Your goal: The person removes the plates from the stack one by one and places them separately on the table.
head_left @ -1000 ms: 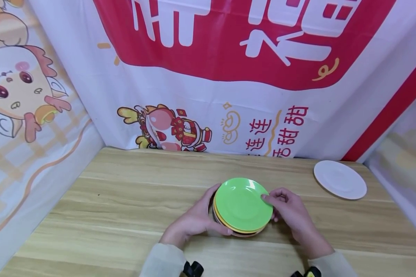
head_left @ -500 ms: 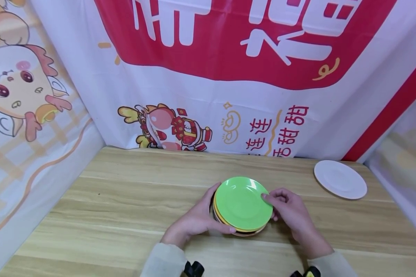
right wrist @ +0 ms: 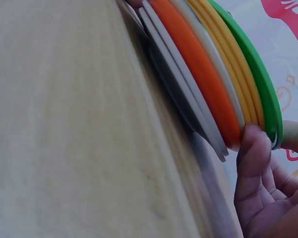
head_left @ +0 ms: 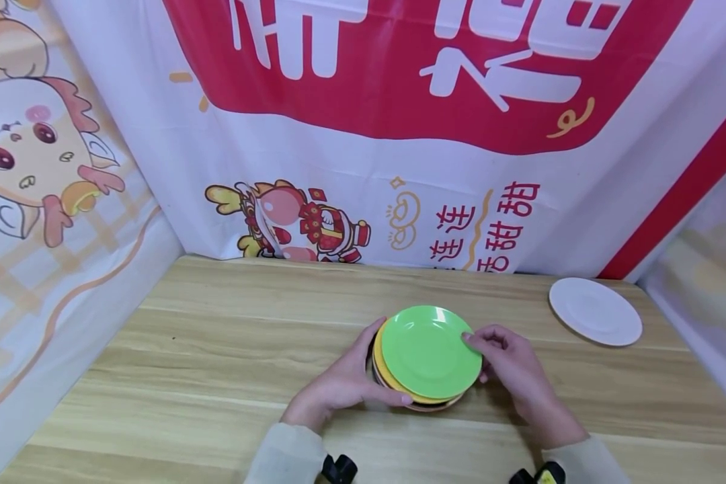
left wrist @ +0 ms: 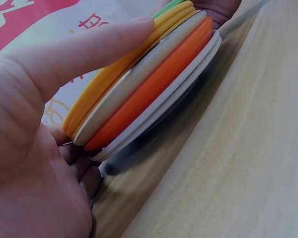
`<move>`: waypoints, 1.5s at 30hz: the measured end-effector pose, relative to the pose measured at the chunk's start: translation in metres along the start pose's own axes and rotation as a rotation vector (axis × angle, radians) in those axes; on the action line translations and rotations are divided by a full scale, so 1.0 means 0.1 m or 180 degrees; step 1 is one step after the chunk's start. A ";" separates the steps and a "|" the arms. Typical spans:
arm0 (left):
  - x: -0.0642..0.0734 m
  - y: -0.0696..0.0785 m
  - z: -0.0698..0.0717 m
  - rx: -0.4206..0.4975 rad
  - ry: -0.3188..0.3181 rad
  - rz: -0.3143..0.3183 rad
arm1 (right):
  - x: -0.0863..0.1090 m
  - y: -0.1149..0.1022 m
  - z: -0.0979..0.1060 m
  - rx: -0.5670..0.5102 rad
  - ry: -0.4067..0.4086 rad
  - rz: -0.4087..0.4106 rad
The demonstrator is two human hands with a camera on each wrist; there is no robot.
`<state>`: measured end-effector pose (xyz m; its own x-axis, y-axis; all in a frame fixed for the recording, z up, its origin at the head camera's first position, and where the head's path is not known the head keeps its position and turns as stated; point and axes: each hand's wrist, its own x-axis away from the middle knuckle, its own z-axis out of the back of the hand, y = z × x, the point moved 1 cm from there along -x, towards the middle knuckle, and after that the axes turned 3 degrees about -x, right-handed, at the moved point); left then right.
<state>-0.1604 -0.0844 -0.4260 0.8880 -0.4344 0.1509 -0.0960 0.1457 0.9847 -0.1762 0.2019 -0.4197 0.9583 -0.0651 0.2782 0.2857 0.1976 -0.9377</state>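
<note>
A green plate [head_left: 432,353] tops a stack of plates in the head view, shifted a little right of the ones beneath. Under it the left wrist view shows yellow plates [left wrist: 111,74], a cream plate [left wrist: 139,77], an orange plate [left wrist: 154,84] and white plates [left wrist: 164,99]. My left hand [head_left: 353,380] grips the stack from the left, thumb along the near rim and fingers round the far side. My right hand [head_left: 511,363] pinches the green plate's right rim, thumb on top; one finger touches the yellow edges in the right wrist view.
A white plate [head_left: 595,312] lies alone at the back right of the wooden table [head_left: 230,356]. Behind the table hangs a printed cloth [head_left: 339,154], with more cloth along both sides.
The green plate has slid slightly right and away from me with my right hand, baring more of the yellow plate on the left. My left hand stays around the stack.
</note>
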 end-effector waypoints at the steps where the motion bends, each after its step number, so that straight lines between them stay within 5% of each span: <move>1: 0.00 0.00 0.00 0.0001 0.0011 0.0008 | 0.00 0.00 0.01 0.0015 -0.0012 0.0013; 22: -0.01 0.02 0.00 -0.0018 0.0070 0.0123 | -0.02 -0.05 0.17 -0.0296 -0.0269 0.0077; 45: 0.01 0.03 0.00 -0.0074 0.0107 0.0137 | -0.05 -0.04 0.23 -0.0250 -0.0328 0.0005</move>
<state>-0.1594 -0.0840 -0.4226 0.8979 -0.3973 0.1897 -0.1244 0.1845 0.9749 -0.1823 0.2243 -0.4123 0.9555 0.0369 0.2927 0.2865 0.1202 -0.9505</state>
